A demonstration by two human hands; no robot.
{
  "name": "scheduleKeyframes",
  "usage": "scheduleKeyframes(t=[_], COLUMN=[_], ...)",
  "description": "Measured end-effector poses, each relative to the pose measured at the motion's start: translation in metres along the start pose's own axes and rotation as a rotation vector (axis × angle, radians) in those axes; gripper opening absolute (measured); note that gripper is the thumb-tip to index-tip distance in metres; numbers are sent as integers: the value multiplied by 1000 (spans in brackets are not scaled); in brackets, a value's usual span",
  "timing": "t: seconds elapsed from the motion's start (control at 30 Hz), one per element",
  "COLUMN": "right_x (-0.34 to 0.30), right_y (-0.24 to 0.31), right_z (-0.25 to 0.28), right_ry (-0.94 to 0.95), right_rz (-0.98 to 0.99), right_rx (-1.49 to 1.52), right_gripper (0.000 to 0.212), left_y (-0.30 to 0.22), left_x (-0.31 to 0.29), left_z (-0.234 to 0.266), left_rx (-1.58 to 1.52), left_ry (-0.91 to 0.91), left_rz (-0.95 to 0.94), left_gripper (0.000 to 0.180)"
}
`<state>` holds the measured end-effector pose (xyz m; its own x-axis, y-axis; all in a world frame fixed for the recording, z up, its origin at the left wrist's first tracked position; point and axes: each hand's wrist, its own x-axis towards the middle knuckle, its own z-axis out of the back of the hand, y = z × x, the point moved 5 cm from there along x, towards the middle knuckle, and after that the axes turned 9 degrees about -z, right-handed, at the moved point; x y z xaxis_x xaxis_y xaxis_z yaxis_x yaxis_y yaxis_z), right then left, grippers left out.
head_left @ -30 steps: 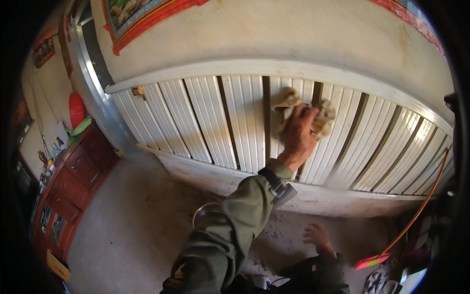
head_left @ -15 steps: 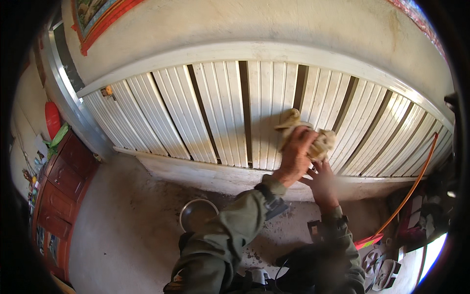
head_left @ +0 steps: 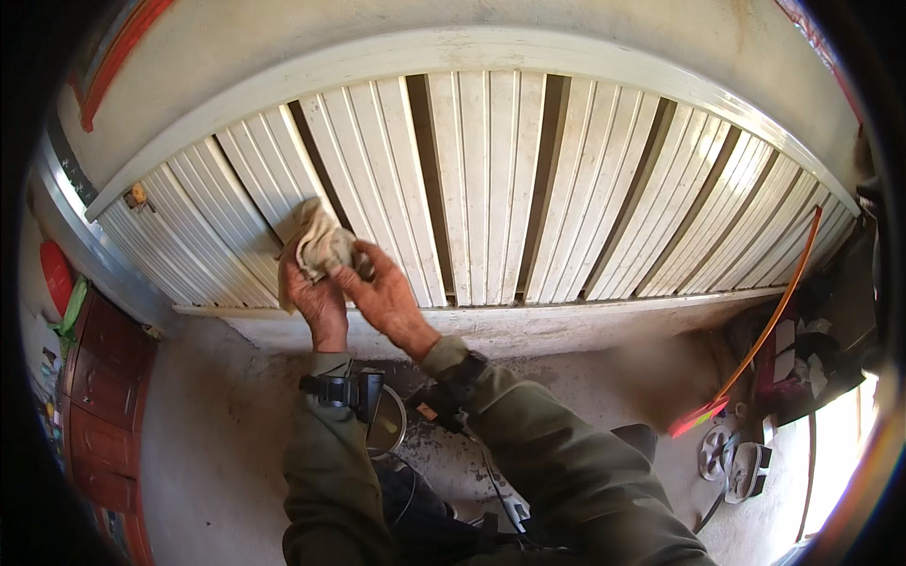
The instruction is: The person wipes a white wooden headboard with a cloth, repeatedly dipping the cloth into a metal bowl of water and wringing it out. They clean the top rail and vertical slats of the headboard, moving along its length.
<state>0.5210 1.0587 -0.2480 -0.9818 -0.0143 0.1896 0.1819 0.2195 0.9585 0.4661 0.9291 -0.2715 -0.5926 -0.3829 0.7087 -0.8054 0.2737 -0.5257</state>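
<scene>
A crumpled, stained beige cloth point(head_left: 321, 243) is bunched up between my two hands, in front of the left part of a white slatted panel point(head_left: 486, 189). My left hand point(head_left: 317, 300) is closed around the cloth's lower left side. From the right, my right hand point(head_left: 389, 300) grips the same cloth between thumb and fingers. Whether the cloth touches the slats cannot be told. Dark gaps run between the panel's ribbed slats. Below my hands a round metal basin point(head_left: 400, 436) on the floor is partly covered by my left forearm and its strap.
Reddish-brown cabinets point(head_left: 97, 391) line the left side. At the right, an orange-handled tool with a red head point(head_left: 696, 418) leans against the panel. Sandals point(head_left: 746, 470) and dark clutter lie near it. A low ledge point(head_left: 528, 319) runs under the panel above the concrete floor point(head_left: 222, 443).
Both hands have moved left along the panel with the cloth. My right hand, earlier below the cloth, now grips it too. The view has shifted, and the basin sits nearer my left forearm.
</scene>
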Motion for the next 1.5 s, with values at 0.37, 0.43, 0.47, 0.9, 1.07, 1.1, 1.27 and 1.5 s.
scheduleKeyframes(t=[0.37,0.43,0.47,0.9,1.07,1.1,1.27,1.5], right_x=[-91,-106,-111,-175,-188,-184,-164,-156], right_y=[-105,-96,-91,-46,-44,-50,-94,-150], right_z=[142,178,190,325,336,332,295,260], right_ry=[-334,-314,-315,-625,-914,-942,-987,-972], right_rz=[-263,-276,-268,-71,137,126,14,-108], right_rx=[147,139,158,619,405,395,474,970], right_gripper=[72,71,70,46,46,51,66,77], left_y=[93,62,57,25,22,28,46,37], left_x=[-190,-208,-214,-272,-270,-267,-259,-256], left_z=[-45,-93,-109,-261,-277,-271,-199,-153], left_rx=[-226,396,403,86,-37,-72,80,26], left_ry=[-162,219,233,856,1002,998,986,750], left_rz=[578,39,18,167,78,178,459,730], left_gripper=[31,42,45,36,38,37,51,51])
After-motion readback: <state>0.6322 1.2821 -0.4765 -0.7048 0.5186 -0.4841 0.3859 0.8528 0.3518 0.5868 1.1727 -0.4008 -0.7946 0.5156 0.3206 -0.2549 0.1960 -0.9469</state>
